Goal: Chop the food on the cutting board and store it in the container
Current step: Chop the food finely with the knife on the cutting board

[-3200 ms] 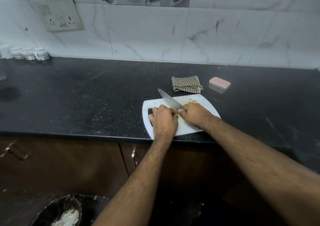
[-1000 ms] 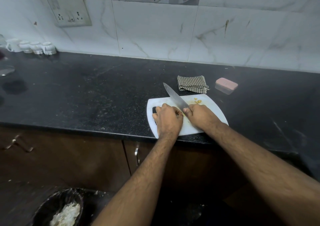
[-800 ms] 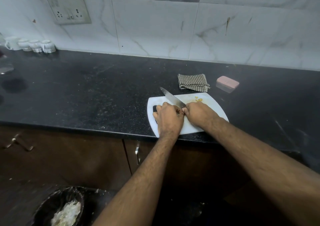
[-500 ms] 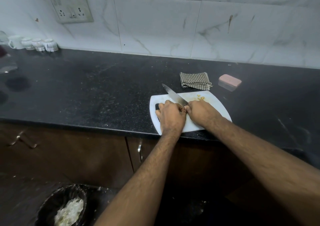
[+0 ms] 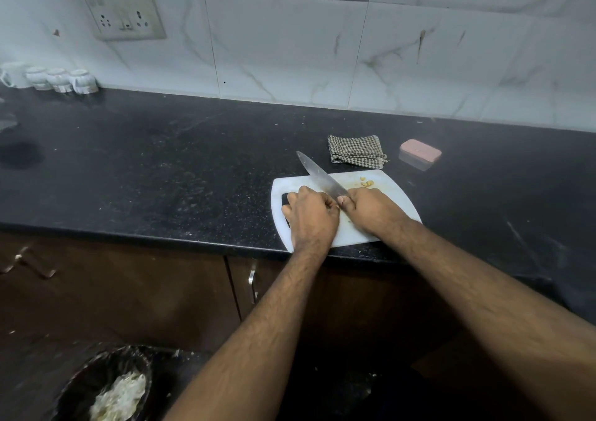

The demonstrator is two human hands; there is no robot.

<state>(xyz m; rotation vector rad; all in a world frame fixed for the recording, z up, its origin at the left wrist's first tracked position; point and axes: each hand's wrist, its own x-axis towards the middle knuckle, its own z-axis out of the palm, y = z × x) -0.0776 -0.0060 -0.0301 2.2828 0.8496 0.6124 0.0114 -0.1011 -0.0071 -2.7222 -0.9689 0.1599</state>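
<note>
1. Barely shifted since a moment ago: knife [image 5: 322, 179] blade again angled up-left, hands locked together as before.
2. Left hand [image 5: 311, 216] curled, knuckles up, likely pinning food hidden beneath; grasp itself unclear.
3. Right hand [image 5: 374, 209] clenched round knife handle, steadying the cut on cutting board [image 5: 400, 195].
4. Chopped bits [image 5: 367, 182] just beyond right hand.
5. Further right, lidded container [image 5: 419, 154]; contents not visible.

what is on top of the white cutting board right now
On the white plastic cutting board lie small pale chopped food pieces, a steel knife blade and both hands: left hand, right hand. Whatever is being cut sits hidden beneath them.
</note>
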